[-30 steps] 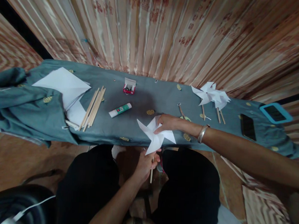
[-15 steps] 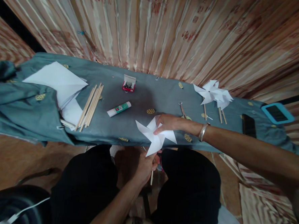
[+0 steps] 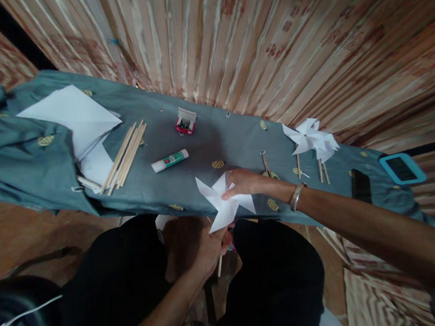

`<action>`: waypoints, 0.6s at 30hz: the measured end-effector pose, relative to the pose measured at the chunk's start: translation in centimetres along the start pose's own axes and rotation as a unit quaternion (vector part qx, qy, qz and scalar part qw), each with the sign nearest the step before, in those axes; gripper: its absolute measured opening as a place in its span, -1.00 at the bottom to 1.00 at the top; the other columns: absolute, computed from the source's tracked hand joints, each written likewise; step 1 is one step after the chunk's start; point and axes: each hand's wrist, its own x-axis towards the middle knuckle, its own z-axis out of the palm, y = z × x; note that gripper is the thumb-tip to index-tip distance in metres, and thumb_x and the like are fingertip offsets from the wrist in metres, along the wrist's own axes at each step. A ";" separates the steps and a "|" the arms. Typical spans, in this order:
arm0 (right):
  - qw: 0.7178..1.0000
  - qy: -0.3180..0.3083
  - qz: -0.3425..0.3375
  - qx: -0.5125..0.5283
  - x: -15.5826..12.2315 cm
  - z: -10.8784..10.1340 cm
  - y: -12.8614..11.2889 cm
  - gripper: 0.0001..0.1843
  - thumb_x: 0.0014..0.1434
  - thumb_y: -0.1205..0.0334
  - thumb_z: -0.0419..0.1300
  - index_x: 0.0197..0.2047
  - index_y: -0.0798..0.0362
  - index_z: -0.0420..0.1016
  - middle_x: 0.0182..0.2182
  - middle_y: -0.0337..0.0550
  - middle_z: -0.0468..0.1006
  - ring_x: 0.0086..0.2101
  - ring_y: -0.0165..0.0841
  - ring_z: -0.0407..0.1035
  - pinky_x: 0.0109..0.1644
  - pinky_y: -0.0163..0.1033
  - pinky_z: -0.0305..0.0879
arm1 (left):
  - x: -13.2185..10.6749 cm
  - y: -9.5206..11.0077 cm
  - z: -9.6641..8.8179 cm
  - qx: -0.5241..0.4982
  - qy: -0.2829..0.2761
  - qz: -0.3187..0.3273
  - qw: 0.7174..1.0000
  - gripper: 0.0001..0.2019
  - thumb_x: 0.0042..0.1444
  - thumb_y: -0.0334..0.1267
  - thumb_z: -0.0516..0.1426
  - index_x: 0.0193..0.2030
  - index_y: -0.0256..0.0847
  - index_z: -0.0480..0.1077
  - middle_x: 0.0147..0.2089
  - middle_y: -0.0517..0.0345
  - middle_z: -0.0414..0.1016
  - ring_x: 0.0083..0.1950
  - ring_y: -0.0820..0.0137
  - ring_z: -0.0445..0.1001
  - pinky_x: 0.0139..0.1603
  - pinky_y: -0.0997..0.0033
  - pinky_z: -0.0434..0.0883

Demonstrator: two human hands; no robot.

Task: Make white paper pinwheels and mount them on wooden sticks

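A white paper pinwheel (image 3: 226, 212) is between my hands at the table's front edge. My left hand (image 3: 212, 246) is closed around its wooden stick (image 3: 220, 266), just below the paper blades. With thumb and fingers, my right hand (image 3: 240, 182) grips the pinwheel near its centre, and a bracelet circles that wrist. The spot where stick and paper meet is hidden behind the blades. Behind my right hand lies a pair of scissors (image 3: 268, 168). To the left of the pinwheel rests a glue stick (image 3: 170, 160).
A small red box of pins (image 3: 185, 121) stands open at the back. Wooden sticks (image 3: 125, 157) and white paper sheets (image 3: 76, 117) lie left. Other pinwheels (image 3: 309, 136), a phone (image 3: 361, 185) and a blue-framed tablet (image 3: 402, 169) lie right.
The view has shifted slightly, so the things on the table's left appear further left. Both hands keep their hold on the pinwheel, which sits almost the same.
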 end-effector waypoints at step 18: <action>1.000 0.002 0.002 0.013 0.5 0.3 0.4 -0.48 -0.04 -0.11 0.31 -0.21 0.19 0.62 -0.33 -0.03 0.62 -0.38 -0.32 0.39 -0.38 -0.33 0.12 | 0.4 -0.9 0.6 -0.024 -0.014 -0.012 1.000 -0.48 -0.20 0.18 0.27 -0.33 -0.30 0.42 -0.70 0.33 0.26 -0.74 0.63 0.04 -0.70 0.55 -0.10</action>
